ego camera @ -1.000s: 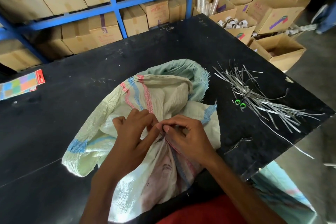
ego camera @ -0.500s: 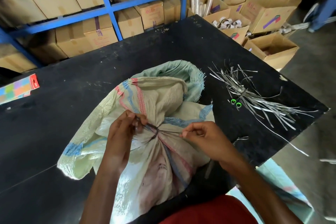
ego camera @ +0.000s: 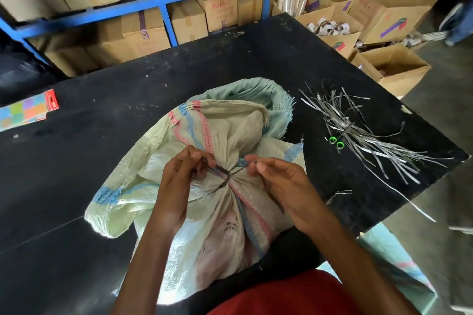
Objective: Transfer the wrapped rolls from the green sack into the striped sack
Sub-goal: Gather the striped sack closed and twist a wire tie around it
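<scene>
The striped sack [ego camera: 225, 125], pale with red and blue bands, lies on the black table with its neck bunched. A dark tie strip [ego camera: 226, 176] circles that neck. My left hand [ego camera: 179, 181] pinches one end of the strip on the left. My right hand [ego camera: 279, 181] pinches the other end on the right. The green sack [ego camera: 271, 94] lies empty and crumpled behind the striped one. Another pale green sack [ego camera: 391, 258] hangs off the table's near right edge. No wrapped rolls show.
A bundle of grey tie strips [ego camera: 363, 133] and green-handled scissors [ego camera: 336, 142] lie to the right. A colourful card [ego camera: 25, 112] lies at far left. Cardboard boxes [ego camera: 391, 69] and blue shelving [ego camera: 158, 0] stand beyond the black table [ego camera: 76, 161].
My hands went from close together at the sack's neck to pulling apart with the strip's ends, then came back closer. The neck is now cinched.
</scene>
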### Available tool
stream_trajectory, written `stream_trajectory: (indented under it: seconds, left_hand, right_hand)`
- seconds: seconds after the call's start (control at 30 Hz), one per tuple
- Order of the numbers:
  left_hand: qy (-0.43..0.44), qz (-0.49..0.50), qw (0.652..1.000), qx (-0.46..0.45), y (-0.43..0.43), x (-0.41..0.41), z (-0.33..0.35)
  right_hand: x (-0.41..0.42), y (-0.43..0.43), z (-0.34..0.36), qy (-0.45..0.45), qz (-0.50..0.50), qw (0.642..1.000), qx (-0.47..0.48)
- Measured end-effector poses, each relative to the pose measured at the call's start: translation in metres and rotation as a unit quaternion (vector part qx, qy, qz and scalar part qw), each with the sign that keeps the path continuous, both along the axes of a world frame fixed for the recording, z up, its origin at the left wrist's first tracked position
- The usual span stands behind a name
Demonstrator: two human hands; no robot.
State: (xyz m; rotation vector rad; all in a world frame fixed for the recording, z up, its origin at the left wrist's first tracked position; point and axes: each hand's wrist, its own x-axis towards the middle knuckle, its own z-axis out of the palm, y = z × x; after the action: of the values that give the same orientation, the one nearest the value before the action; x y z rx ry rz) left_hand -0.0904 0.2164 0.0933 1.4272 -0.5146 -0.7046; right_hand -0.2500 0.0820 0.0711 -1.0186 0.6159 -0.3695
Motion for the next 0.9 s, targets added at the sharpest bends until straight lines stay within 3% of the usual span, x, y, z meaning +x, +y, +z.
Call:
stream_trajectory:
  seconds: [0.23,0.5,0.7,0.9]
  left_hand:
    - [-0.089,-0.030,0.996,-0.001,0.011,-0.009,0.002]
    - [-0.153,-0.044,0.987,-0.007,0.010,-0.015,0.006]
    - [-0.133,-0.036,0.990,-0.012,0.012,-0.016,0.006]
    - [-0.134,-0.029,0.991,0.004,0.016,-0.016,0.003]
  right_hand:
    - [0.028,0.013,0.002,-0.032,-0.072,0.981,-0.179]
    - [0.033,0.020,-0.006,-0.045,-0.070,0.965,-0.249]
    - [0.031,0.021,-0.007,-0.061,-0.066,0.973,-0.212]
    - [0.031,0.019,-0.012,-0.043,-0.071,0.939,-0.333]
